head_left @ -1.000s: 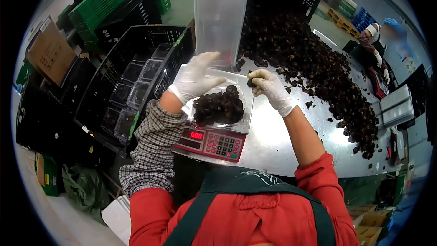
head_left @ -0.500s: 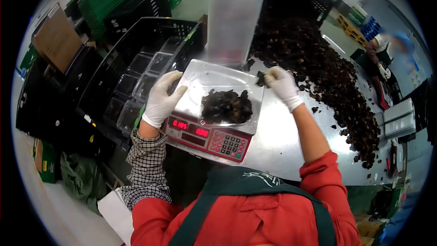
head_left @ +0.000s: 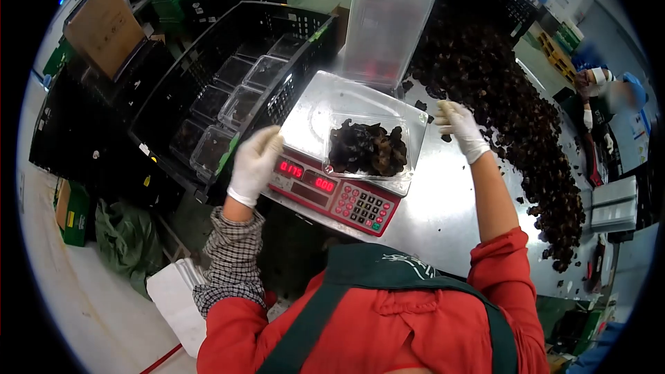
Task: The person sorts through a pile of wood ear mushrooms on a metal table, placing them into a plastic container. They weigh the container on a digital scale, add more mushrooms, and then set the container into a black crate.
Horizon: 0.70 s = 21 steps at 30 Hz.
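Note:
A clear plastic tray rests on the metal platform of a red electronic scale. Dark wood ear mushrooms are heaped in it, and the left display reads 0.175. Beside the platform's left edge is my gloved left hand, its fingers drawn together with nothing visible in them. My gloved right hand hovers right of the tray, its fingers loosely bent and slightly apart. A few dark mushroom pieces lie near its fingertips; none is clearly in its grasp.
A large mushroom pile spreads along the right of the metal table. Behind the scale rises a stack of clear trays. A black crate with several clear trays stands left. Another person is at far right.
The dark mushroom piece has left my right fingers, and that hand has drawn away rightward. My left fingers have closed together. The reading fell from 0.185 to 0.175, and the head view shifted.

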Tool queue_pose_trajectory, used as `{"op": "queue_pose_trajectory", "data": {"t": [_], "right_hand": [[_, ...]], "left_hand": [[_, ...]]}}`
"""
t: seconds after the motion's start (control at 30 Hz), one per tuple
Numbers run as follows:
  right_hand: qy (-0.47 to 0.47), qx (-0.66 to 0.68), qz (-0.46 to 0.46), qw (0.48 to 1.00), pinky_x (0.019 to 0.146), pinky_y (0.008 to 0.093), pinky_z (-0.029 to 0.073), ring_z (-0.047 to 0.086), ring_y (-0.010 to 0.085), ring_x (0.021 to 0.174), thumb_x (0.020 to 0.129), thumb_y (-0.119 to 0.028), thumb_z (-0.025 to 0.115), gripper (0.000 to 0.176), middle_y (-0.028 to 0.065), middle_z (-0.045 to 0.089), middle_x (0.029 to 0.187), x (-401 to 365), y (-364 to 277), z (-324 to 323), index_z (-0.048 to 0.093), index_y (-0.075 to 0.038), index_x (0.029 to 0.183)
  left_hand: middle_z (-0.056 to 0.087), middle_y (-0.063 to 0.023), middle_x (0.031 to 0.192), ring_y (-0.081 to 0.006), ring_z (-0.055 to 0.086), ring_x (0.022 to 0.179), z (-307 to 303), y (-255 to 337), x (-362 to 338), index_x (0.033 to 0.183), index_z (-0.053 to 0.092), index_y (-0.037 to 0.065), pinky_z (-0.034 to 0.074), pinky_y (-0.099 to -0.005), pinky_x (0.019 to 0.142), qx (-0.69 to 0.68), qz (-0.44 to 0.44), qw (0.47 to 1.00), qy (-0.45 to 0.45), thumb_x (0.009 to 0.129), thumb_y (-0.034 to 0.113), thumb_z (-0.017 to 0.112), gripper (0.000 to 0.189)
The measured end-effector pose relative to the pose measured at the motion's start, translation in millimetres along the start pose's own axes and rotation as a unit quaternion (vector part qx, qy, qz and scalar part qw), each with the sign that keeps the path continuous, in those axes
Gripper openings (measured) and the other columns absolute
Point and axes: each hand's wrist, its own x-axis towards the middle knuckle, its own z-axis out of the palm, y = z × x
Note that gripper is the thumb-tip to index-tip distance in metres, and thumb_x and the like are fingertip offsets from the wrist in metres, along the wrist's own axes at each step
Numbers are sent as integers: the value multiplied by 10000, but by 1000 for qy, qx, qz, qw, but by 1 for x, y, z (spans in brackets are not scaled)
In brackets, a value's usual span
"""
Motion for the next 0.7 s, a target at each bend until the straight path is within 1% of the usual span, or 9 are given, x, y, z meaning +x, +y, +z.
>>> {"op": "queue_pose_trajectory", "data": {"t": [0.17, 0.23, 0.4, 0.47, 0.53, 0.57, 0.6, 0.63, 0.7], "right_hand": [[-49, 135, 124, 982, 567, 318, 548, 645, 239, 656, 944, -452, 515, 546, 190, 652, 856, 34, 7, 44, 498, 41, 1179], [-54, 203, 165, 964, 789, 392, 545, 609, 359, 1057, 937, -558, 437, 764, 322, 551, 1179, 34, -1, 62, 322, 53, 1381], [-93, 387, 8, 917, 842, 372, 485, 608, 274, 974, 971, -540, 355, 704, 188, 636, 1057, 39, -5, 60, 347, 32, 1382], [-179, 260, -89, 945, 806, 325, 488, 640, 179, 798, 975, -463, 428, 531, 73, 678, 787, 16, -35, 49, 584, 5, 1169], [-106, -92, -161, 977, 789, 340, 501, 646, 204, 808, 920, -325, 560, 328, 89, 685, 805, -33, -59, 54, 649, -43, 1062], [-131, -304, -305, 893, 770, 363, 513, 647, 251, 797, 826, -211, 631, 222, 110, 677, 858, -53, -66, 45, 680, -75, 993], [-128, -346, -403, 837, 770, 379, 510, 634, 296, 819, 776, -200, 648, 221, 131, 655, 927, -64, -46, 47, 688, -90, 964], [-165, -364, -317, 860, 803, 388, 497, 609, 301, 914, 791, -163, 625, 207, 102, 642, 971, -83, -31, 49, 677, -93, 979], [-92, -319, -392, 858, 890, 385, 461, 544, 332, 1034, 773, -56, 615, 249, 125, 598, 1035, -106, -11, 59, 636, -60, 1022]], "left_hand": [[638, -68, 802, -79, 569, 592, 38, -12, -13, 1237, 512, -86, 453, -190, 537, -58, -138, 981, -123, 1007, 258, 426, 422], [640, -93, 787, -103, 595, 590, 49, -15, -15, 1254, 490, -61, 476, -200, 533, -111, -166, 967, -158, 1003, 329, 435, 467], [642, -136, 818, -161, 643, 639, 63, -15, -18, 1301, 425, -52, 535, -235, 578, -253, -200, 929, -183, 966, 463, 457, 616], [640, -152, 830, -175, 646, 641, 64, -19, -17, 1299, 413, -67, 546, -246, 591, -318, -211, 907, -177, 953, 495, 461, 662], [630, -166, 837, -202, 656, 666, 62, -19, -16, 1271, 422, -76, 557, -270, 608, -338, -223, 895, -188, 960, 464, 462, 625], [626, -167, 838, -210, 658, 682, 62, -18, -15, 1258, 431, -67, 557, -279, 613, -324, -230, 898, -189, 972, 453, 435, 594], [622, -169, 839, -217, 660, 698, 62, -18, -14, 1245, 440, -57, 557, -288, 618, -311, -236, 901, -190, 983, 443, 407, 565], [624, -161, 833, -214, 661, 689, 63, -17, -12, 1184, 463, -47, 558, -288, 609, -300, -241, 904, -188, 964, 362, 443, 465], [627, -144, 823, -208, 662, 671, 68, -16, -13, 1062, 511, -26, 558, -288, 590, -278, -254, 909, -180, 924, 201, 514, 266]]}}
